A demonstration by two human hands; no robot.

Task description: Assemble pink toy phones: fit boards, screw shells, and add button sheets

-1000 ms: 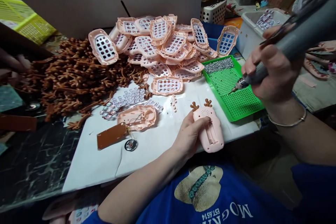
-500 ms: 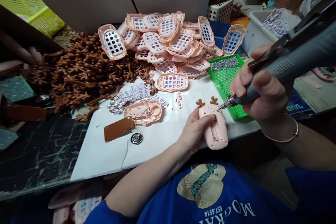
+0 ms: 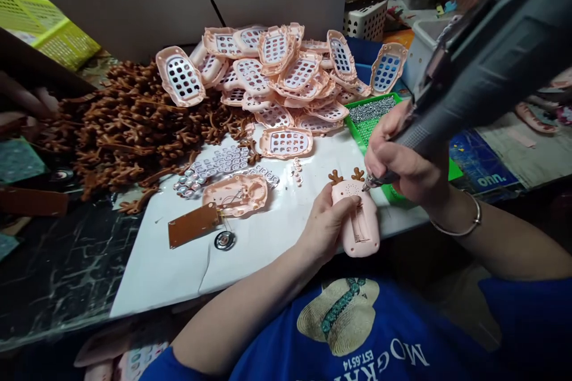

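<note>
Background carton (image 3: 179,15) reads "PRODUCT OF CHINA"; left hand (image 3: 322,223) grips pink toy (image 3: 368,221).

a white board (image 3: 268,229) carries an open pink shell (image 3: 236,197) and a speaker (image 3: 224,241).

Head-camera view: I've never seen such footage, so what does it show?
No robot here: the wearer's bare hands are filmed by a camera on their head, looking forward and down. The left hand holds an antlered pink handset; the right hand grips a grey handheld tool, its tip at the handset's upper corner. On the white board lie an open pink shell, a brown plate and a round disc; behind, heaps of brown antler pieces and pink frames. A green tray holds metal bits.
</note>
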